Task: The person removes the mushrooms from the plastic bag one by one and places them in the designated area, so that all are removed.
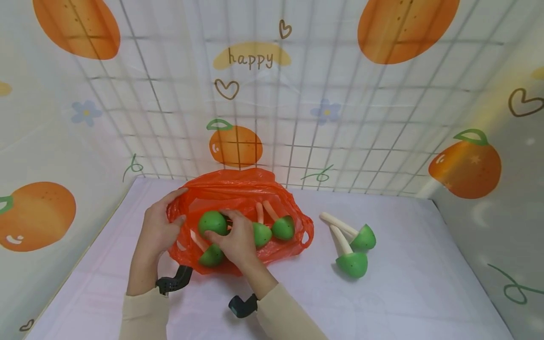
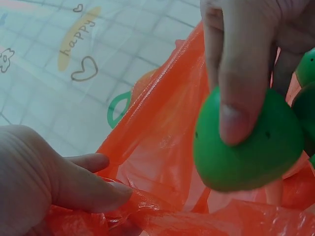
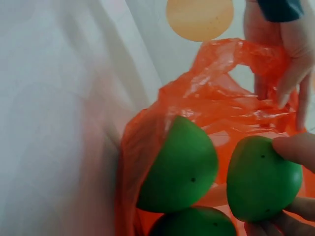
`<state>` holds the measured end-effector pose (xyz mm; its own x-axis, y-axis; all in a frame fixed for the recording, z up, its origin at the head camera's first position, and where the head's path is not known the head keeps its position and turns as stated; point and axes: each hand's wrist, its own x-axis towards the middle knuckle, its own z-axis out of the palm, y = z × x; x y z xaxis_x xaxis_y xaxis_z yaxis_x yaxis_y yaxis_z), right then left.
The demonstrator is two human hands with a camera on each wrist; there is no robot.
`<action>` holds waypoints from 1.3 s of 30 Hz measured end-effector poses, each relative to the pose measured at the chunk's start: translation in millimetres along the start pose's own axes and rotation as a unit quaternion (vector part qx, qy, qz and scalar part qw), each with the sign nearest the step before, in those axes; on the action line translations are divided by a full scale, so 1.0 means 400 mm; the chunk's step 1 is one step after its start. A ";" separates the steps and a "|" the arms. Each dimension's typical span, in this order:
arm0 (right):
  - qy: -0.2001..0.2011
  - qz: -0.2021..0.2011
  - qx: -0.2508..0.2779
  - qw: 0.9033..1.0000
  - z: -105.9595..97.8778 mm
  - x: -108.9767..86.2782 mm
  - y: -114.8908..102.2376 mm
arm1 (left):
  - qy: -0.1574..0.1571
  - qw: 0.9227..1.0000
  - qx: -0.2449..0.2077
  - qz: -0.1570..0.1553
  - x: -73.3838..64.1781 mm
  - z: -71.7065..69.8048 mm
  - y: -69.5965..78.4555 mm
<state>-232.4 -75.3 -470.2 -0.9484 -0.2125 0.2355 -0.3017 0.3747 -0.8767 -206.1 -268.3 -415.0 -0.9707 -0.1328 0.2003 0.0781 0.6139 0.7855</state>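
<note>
A red plastic bag [image 1: 238, 182] lies mouth-up on the table with several green-capped toy mushrooms in it, among them one at the front [image 1: 211, 256] and one at the right [image 1: 283, 228]. My right hand [image 1: 238, 240] pinches another toy mushroom [image 1: 212, 223] by its cap, over the bag's opening. In the left wrist view, its thumb presses that green cap [image 2: 246, 162]; most of the stem is hidden. With thumb and fingers, my left hand [image 1: 159, 226] holds the bag's left edge, the red film [image 2: 142, 201] bunched beside the thumb.
Two more toy mushrooms, an upper one [image 1: 364, 237] and a lower one [image 1: 352, 264], lie on the white table [image 1: 408, 293] right of the bag, their pale stems close together. A wire grid [image 1: 297, 141] behind a fruit-printed sheet stands at the back.
</note>
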 end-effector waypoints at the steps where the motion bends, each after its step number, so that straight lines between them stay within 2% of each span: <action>1: 0.001 -0.003 0.007 1.000 -0.005 -0.003 0.000 | 0.000 1.000 0.000 -0.002 -0.001 0.000 0.001; 8: 0.005 -0.011 0.045 0.999 -0.063 -0.029 -0.011 | -0.001 1.000 0.000 -0.009 -0.002 0.002 0.008; 16: 0.023 -0.038 0.079 0.996 -0.141 -0.052 -0.046 | 0.000 1.000 0.004 -0.013 -0.003 0.004 0.007; 23: 0.027 -0.022 0.111 0.993 -0.208 -0.070 -0.071 | 0.003 1.000 0.003 -0.012 -0.003 0.006 0.009; 27: 0.036 -0.027 0.130 0.991 -0.249 -0.078 -0.078 | 0.004 1.000 0.001 -0.011 -0.002 0.008 0.007; 35: 0.030 -0.015 0.183 0.982 -0.333 -0.094 -0.076 | 0.006 1.000 0.008 -0.013 -0.003 0.011 0.007; 39: 0.042 -0.007 0.205 0.978 -0.369 -0.099 -0.068 | 0.002 1.000 0.004 -0.020 -0.004 0.011 0.008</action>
<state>-201.0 56.2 -394.0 -0.9541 -0.1347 0.2674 -0.2667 -0.0238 -0.9635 -205.3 -262.7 -415.5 -0.9720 -0.1607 0.1716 0.0375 0.6146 0.7879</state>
